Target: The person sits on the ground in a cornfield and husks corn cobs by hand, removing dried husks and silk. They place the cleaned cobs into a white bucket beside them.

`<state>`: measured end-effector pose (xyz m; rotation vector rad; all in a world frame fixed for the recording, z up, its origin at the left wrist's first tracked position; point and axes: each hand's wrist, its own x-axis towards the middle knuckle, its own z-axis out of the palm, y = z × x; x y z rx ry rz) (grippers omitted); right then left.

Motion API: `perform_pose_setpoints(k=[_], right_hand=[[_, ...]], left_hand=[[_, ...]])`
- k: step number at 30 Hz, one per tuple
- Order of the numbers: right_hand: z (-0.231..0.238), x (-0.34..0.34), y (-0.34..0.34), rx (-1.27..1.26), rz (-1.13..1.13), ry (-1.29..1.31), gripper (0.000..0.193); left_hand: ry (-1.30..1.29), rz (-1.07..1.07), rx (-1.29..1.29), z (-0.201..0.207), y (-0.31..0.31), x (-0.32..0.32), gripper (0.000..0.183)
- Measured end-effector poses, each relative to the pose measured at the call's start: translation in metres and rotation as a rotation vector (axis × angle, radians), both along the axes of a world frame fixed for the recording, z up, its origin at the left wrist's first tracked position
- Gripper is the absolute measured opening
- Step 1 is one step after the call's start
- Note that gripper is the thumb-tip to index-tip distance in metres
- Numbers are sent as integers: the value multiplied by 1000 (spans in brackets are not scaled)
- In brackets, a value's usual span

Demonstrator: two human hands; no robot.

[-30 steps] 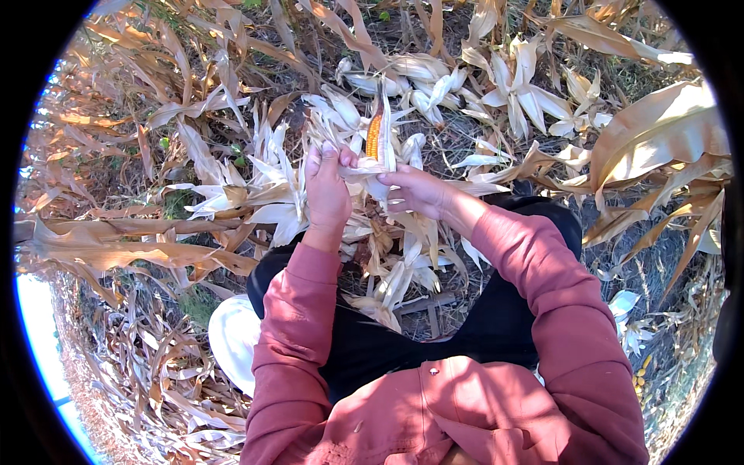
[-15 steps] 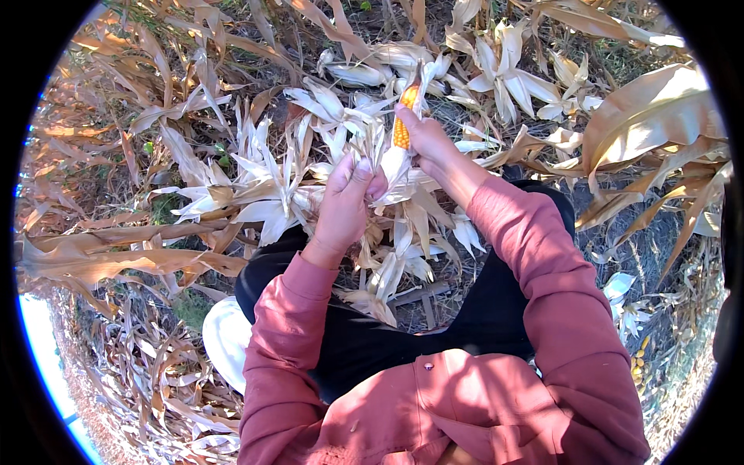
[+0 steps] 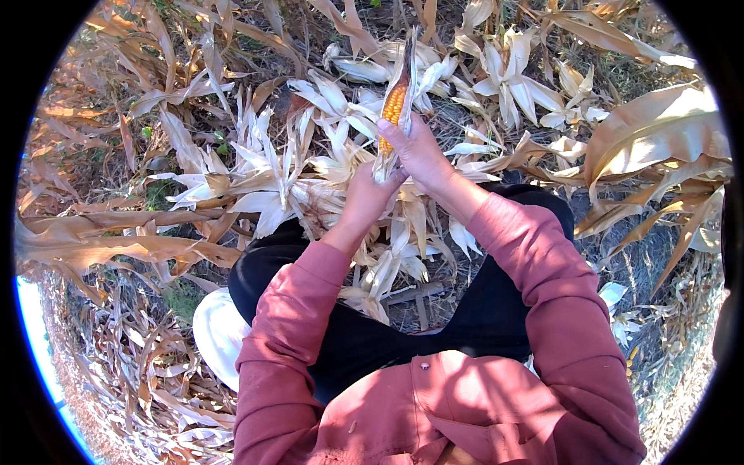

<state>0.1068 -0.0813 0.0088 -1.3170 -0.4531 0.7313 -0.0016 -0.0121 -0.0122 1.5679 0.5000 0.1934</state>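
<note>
An ear of corn with orange-yellow kernels points away from me, partly bared. Dry, pale husk still clings around its base and along its right side, and its far tip is dark and shrivelled. My right hand is closed around the ear from the right, the thumb lying across the kernels. At the base, my left hand is closed on the husk-covered end, right beside the other hand. Its fingers are partly hidden behind the ear. Opened, pale husks lie on the ground around both hands.
Dry corn stalks and leaves cover the ground on the left, and broad dry leaves stand at the right. My bent legs in black trousers flank the husk pile. A white rounded object sits beside my left leg. Some yellow cobs lie far right.
My left hand has moved right and in to the ear's base, and the torn husk strips it held are no longer seen in it. The ear has shifted slightly left and away from me.
</note>
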Motion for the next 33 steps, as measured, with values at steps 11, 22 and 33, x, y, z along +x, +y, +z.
perform_pose_setpoints(k=[11,22,33], right_hand=[[19,36,-11,-8,-5,31,62],[58,88,-42,-54,-191,49,44],[46,88,-35,-110,-351,433,29]], left_hand=[[95,-5,-80,25,9,1,31],[119,-155,3,30,0,-8,34],[49,-82,-362,15,1,-14,27]])
